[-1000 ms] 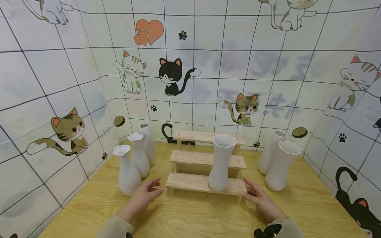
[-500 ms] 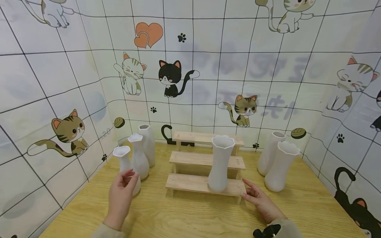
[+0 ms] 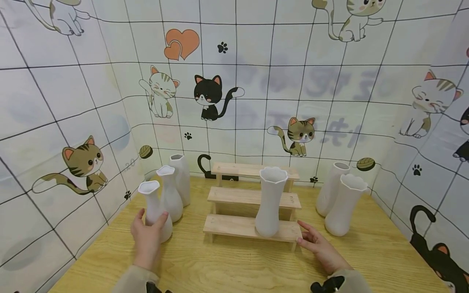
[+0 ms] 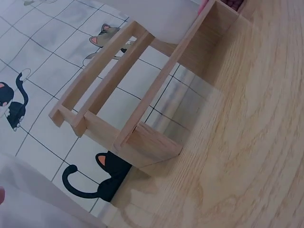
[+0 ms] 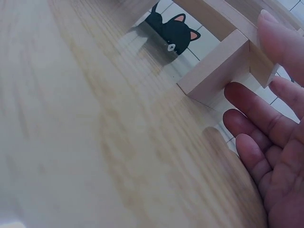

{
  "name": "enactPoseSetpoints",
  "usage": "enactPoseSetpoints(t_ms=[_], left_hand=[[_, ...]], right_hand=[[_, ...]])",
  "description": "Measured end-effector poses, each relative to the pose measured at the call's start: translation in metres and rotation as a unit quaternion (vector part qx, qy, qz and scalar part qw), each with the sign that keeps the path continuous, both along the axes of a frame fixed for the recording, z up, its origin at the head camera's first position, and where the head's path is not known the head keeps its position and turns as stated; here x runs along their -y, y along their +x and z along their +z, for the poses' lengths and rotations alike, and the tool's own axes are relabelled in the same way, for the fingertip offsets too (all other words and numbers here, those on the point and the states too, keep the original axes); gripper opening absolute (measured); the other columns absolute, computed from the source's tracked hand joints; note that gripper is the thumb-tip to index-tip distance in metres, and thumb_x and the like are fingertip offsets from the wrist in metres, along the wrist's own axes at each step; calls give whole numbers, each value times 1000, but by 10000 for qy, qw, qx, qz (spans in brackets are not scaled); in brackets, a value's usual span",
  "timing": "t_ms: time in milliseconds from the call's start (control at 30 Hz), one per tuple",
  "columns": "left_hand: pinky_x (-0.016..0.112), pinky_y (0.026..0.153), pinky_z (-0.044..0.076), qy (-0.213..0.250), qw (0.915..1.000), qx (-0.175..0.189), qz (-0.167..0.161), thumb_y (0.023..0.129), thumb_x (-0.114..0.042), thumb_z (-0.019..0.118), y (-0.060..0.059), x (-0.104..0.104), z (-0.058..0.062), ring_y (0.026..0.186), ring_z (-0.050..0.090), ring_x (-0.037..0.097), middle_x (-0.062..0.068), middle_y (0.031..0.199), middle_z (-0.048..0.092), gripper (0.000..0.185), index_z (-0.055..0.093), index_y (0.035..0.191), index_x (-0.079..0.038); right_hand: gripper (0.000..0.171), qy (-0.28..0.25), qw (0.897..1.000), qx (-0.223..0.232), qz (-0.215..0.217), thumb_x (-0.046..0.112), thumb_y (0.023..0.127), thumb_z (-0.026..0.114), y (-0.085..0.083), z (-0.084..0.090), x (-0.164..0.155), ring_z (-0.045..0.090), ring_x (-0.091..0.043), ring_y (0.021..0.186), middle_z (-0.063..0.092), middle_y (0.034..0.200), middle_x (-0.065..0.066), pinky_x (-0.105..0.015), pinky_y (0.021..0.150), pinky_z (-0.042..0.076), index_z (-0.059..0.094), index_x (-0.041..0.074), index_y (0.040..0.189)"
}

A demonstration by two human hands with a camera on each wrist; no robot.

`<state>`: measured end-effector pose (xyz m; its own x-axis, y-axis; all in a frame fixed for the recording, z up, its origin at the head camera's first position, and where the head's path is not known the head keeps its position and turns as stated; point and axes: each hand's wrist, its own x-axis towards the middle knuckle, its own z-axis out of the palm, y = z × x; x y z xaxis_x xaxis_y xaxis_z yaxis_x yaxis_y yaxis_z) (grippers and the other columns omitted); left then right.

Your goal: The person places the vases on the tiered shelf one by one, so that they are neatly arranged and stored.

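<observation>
— Gripping anything, that left hand (image 3: 147,235)?

— Yes. Its fingers and thumb curl round the nearest white vase (image 3: 155,211), the bent-necked one at the front of the left-hand group. The vase stands upright on the wooden table (image 3: 234,268), near the left wall.

— And the other hand?

— The right hand (image 3: 318,246) lies released, fingers straight and a little spread, holding nothing. Its fingertips sit just beside the right end of the stepped wooden shelf (image 3: 249,228); whether they touch the wood I cannot tell. The right wrist view shows the same: an open palm (image 5: 275,142) next to the shelf's end block (image 5: 216,71).

— What is on the shelf?

— One tall vase with a scalloped mouth (image 3: 270,201), upright on the lowest step, toward the right end. The two higher steps carry nothing.

— And around it?

— Behind the gripped vase stand two more white vases (image 3: 175,191), close together. On the right side of the table two further vases (image 3: 340,201) stand side by side, the rear one leaning against the front one. A tiled backdrop with cartoon cats (image 3: 209,95) encloses the table on three sides.
</observation>
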<state>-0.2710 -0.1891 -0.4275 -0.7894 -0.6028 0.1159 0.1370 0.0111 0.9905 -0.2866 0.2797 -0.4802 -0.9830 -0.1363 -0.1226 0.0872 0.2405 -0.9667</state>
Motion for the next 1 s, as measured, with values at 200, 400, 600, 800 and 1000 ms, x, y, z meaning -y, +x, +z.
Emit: enactPoseSetpoints(t_ms=[200, 400, 600, 800, 1000], left_hand=[[42, 94, 21, 292, 9996, 26, -47, 67, -20, 74, -8, -1, -13, 116, 25, 28, 13, 131, 25, 87, 21, 134, -6], [41, 95, 19, 375, 9993, 0, 52, 66, -17, 75, -11, -2, -21, 117, 24, 28, 12, 132, 24, 89, 20, 135, -8], [42, 94, 21, 358, 9993, 47, 54, 65, -19, 76, -13, 0, -23, 116, 27, 27, 12, 131, 29, 87, 22, 133, -6], [42, 94, 22, 415, 9990, 130, -90, 64, -19, 76, -10, 2, -21, 116, 28, 27, 11, 131, 29, 87, 24, 133, -6], [44, 94, 21, 371, 9988, 187, -262, 63, -19, 77, -5, -1, -18, 116, 27, 29, 14, 131, 29, 89, 23, 133, -4]], right_hand=[[68, 57, 9999, 52, -71, 37, 76, 62, -1, -2, 0, 38, -25, 103, 43, 115, -12, -45, 84, 29, 28, 25, 133], [66, 9, 10000, 39, -72, 35, 77, 62, 0, -2, 0, 38, -24, 102, 43, 114, -12, -44, 84, 30, 28, 26, 133], [66, -31, 10000, 13, -8, 33, 78, 61, 0, 0, 0, 38, -24, 101, 42, 113, -12, -42, 83, 30, 27, 24, 134], [66, -63, 9999, -31, 118, 32, 79, 60, 1, 1, -1, 37, -25, 101, 41, 114, -13, -41, 82, 30, 25, 23, 135], [66, -78, 9998, -82, 176, 31, 80, 59, 2, 1, -1, 38, -25, 100, 42, 112, -13, -41, 83, 29, 24, 22, 135]])
